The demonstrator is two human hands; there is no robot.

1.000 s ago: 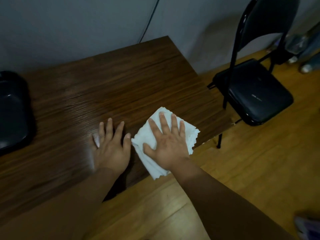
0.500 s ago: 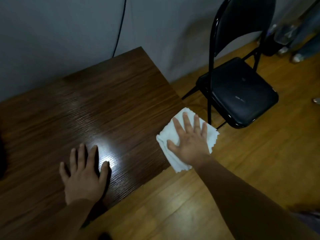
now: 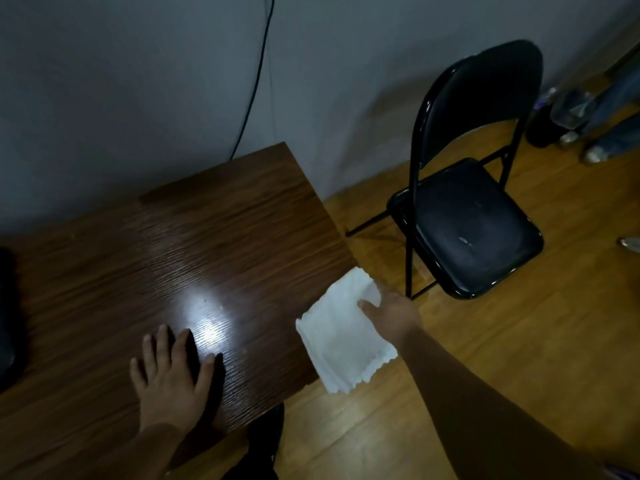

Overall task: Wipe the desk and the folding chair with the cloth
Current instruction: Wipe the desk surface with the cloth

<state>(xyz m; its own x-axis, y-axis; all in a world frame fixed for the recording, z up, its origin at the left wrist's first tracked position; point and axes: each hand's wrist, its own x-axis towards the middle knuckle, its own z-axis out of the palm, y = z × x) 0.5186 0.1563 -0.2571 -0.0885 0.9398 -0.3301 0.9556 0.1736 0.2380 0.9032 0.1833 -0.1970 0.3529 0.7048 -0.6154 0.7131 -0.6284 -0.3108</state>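
Observation:
A dark wood-grain desk [image 3: 180,258] fills the left of the head view. A white folded cloth [image 3: 341,332] hangs over the desk's right edge. My right hand [image 3: 389,315] pinches the cloth's far right side, thumb on top and fingers hidden underneath. My left hand [image 3: 171,374] lies flat on the desk near its front edge, fingers spread. The black folding chair [image 3: 474,233] stands unfolded on the floor to the right of the desk, its seat facing me.
A black object [image 3: 7,317] sits at the desk's left edge. A black cable [image 3: 258,74] runs down the grey wall behind the desk. Wooden floor [image 3: 519,358] lies to the right; someone's legs and shoes [image 3: 602,143] stand at the far right.
My right hand slid the cloth rightward to the desk's edge, then went from pressing flat on it to pinching its side. My left hand stayed flat on the desk.

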